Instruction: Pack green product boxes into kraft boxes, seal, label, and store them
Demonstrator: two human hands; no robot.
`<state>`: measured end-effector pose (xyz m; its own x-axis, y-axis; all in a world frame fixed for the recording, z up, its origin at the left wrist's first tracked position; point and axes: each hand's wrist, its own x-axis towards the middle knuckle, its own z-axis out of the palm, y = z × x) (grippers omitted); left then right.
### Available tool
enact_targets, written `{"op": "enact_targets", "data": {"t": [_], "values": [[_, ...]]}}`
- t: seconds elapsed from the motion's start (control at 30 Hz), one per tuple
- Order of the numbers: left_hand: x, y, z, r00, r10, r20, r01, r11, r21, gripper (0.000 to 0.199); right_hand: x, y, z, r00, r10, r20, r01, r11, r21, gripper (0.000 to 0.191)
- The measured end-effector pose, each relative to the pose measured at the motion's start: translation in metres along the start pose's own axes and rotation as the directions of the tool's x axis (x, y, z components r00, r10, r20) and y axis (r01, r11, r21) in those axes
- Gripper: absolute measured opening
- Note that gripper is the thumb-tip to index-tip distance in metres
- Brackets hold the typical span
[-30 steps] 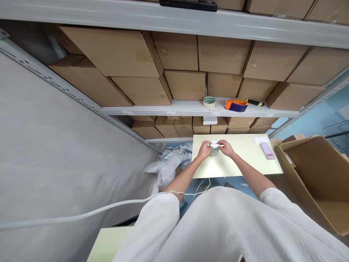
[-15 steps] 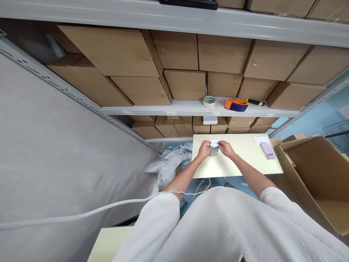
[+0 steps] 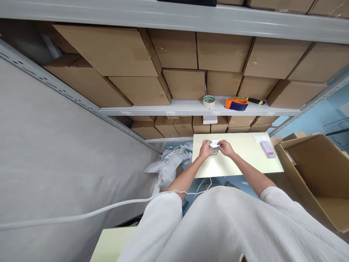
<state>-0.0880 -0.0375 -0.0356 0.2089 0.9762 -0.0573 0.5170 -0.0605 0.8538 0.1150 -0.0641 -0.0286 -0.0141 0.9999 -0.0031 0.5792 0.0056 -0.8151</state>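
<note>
A small green box or packet [image 3: 215, 151] is in front of me over the table, partly covered by my fingers. At its far end is a small white label or card [image 3: 214, 143] with faint dark print. My left hand [image 3: 206, 149] has its fingers closed on the left side of the green box, the thumb at the white piece. On the other side, my right hand [image 3: 225, 148] pinches the white piece by its right edge. Whether the white piece is stuck to the box or is part of it, I cannot tell.
The pale yellow table [image 3: 234, 165] carries a blurred purple packet [image 3: 267, 149] and a white sheet [image 3: 261, 139]. A large open carton [image 3: 302, 182] stands right. Shelves hold cardboard boxes, a tape roll [image 3: 209, 101] and an orange-and-blue tape dispenser [image 3: 236, 104]. A white cable [image 3: 109, 207] crosses my left arm.
The white piece has turned slightly and looks straighter between my hands. Less of the green box's face shows now. Both hands stay in almost the same place.
</note>
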Motion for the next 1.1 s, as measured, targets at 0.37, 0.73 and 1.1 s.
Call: {"op": "enact_targets", "data": {"t": [0.37,0.73,1.1], "values": [[-0.001,-0.003,0.001,1.0,0.021,0.007,-0.021,1.0,-0.015,0.041,0.003,0.002,0.014,0.982,0.185,-0.041,-0.18,0.98,0.088,0.022],[-0.009,-0.006,-0.005,0.999,-0.026,0.027,0.028,0.999,-0.047,0.05,0.014,-0.022,0.002,0.972,0.027,0.234,0.066,0.923,-0.379,0.085],[0.007,-0.04,-0.036,0.997,-0.014,-0.075,0.002,0.987,-0.163,0.065,0.067,-0.043,0.044,0.969,-0.023,0.246,0.126,0.902,-0.413,0.077]]}}
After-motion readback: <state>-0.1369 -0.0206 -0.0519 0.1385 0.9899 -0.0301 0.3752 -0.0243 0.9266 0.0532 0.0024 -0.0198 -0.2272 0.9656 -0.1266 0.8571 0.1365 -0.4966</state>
